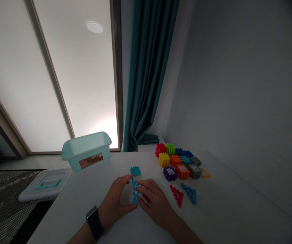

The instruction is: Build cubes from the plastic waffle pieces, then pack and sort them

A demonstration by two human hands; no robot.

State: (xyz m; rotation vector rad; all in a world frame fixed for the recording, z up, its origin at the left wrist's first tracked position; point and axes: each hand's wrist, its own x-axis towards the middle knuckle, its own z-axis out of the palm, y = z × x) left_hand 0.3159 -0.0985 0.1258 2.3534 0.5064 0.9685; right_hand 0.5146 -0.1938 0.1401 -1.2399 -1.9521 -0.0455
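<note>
A short row of light blue interlocking tiles (135, 186) lies on the white table, with a square toothed tile (135, 170) at its far end. My left hand (117, 196), wearing a black watch, grips the row from the left, index finger near the far end and thumb at the near end. From the right, my right hand (156, 200) pinches the same row with bent fingers, hiding part of it. Beneath the right fingers a red piece (146, 198) shows only partly. White window-shaped pieces (146, 173) lie just beyond.
Toothed block stacks, including a red one (160, 149) and a purple one (170, 173), group at back right. A red triangle (176, 196) and a blue triangle (189, 193) lie nearer. A mint bin (87, 149) stands back left beside its pale lid (45, 184).
</note>
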